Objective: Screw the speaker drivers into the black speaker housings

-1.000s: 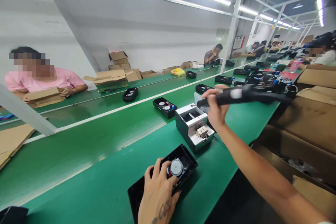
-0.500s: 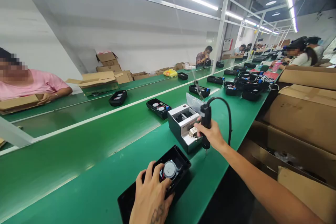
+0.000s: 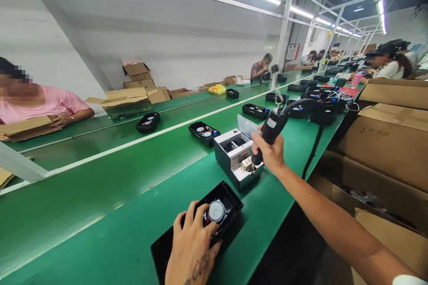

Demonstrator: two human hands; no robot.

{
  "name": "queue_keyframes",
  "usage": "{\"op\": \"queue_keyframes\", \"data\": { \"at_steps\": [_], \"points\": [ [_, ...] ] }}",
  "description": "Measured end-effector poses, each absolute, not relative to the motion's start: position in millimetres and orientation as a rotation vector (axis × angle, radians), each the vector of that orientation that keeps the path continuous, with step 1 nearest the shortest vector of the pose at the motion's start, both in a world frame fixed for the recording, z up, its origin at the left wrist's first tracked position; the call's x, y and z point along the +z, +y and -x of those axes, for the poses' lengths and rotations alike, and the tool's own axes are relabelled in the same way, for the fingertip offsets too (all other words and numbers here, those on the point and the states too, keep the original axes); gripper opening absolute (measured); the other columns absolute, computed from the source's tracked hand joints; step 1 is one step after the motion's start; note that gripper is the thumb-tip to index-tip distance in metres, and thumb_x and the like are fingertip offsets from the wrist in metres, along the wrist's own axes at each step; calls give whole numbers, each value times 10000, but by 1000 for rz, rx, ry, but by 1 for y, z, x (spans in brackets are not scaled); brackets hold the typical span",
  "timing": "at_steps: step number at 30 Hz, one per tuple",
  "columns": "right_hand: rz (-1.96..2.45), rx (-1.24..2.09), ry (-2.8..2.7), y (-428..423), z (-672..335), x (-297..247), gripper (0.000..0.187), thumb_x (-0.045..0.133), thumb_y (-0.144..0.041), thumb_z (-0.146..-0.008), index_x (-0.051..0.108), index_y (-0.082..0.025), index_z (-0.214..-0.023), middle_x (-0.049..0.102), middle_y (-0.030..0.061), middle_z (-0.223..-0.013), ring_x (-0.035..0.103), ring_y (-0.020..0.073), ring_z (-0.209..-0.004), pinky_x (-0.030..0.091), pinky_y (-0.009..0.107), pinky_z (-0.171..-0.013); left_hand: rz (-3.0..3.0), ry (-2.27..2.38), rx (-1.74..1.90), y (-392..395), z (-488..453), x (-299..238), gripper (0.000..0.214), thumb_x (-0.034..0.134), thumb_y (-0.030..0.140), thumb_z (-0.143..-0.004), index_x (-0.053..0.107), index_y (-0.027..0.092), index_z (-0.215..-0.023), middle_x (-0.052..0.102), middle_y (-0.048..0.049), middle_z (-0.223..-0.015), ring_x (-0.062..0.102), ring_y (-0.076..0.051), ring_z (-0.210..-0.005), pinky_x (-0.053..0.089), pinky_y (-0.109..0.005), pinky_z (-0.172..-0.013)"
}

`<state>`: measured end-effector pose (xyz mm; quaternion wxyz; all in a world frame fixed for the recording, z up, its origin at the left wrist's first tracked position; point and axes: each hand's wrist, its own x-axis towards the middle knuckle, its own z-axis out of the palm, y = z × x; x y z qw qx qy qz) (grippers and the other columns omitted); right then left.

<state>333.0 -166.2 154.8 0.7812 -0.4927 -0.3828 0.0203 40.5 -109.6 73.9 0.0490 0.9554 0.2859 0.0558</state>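
A long green assembly bench [image 3: 100, 213] runs down the room, with open cardboard cartons [image 3: 384, 142] along its right side; one holds a crumpled plastic bag [image 3: 363, 197]. Across the bench, a co-worker's hands hold a flat cardboard piece [image 3: 25, 128]. Nearer sits a metal screw feeder [image 3: 234, 164], a clear bag [image 3: 246, 125] just behind it. The right hand [image 3: 270, 153] is clenched around a black electric screwdriver [image 3: 272, 128], its tip down by the feeder. The left hand [image 3: 194, 245] grips an open black speaker housing [image 3: 160, 251] on the bench, a round speaker [image 3: 216, 211] seated inside.
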Motion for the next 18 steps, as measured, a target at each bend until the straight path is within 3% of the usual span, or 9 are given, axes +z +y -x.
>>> {"op": "queue_keyframes", "data": {
  "at_steps": [4,9,12,18],
  "points": [
    [1246,287,-958,-172,-320,150,327,832,-409,-824,585,-240,-956,540,-101,-500,477,118,-407,414,278,-460,-2938,869,141,-113,-40,80,152,731,340,-890,812,343,-1019,641,-72,-1458,410,-383,-1494,356,-646,-1168],
    [1168,526,-1037,-193,-295,149,319,790,-368,-888,615,-238,-1121,545,-109,-523,467,109,-407,405,267,-452,-2970,894,131,-119,-40,84,170,731,360,-901,798,349,-1057,633,-73,-1471,409,-395,-1500,356,-652,-1170],
    [1076,419,-974,-196,-292,155,318,778,-341,-905,614,-246,-1161,548,-115,-526,467,109,-403,402,268,-455,-2970,891,130,-120,-40,84,171,732,361,-902,790,353,-1063,630,-67,-1470,412,-385,-1498,351,-649,-1176],
    [1077,-6,-839,-175,-312,158,245,781,-344,-884,613,-237,-1028,549,-110,-510,494,122,-420,445,295,-504,-2952,891,128,-118,-42,86,163,733,366,-893,800,348,-1040,642,-70,-1452,413,-376,-1492,357,-637,-1164]
  ]
}}
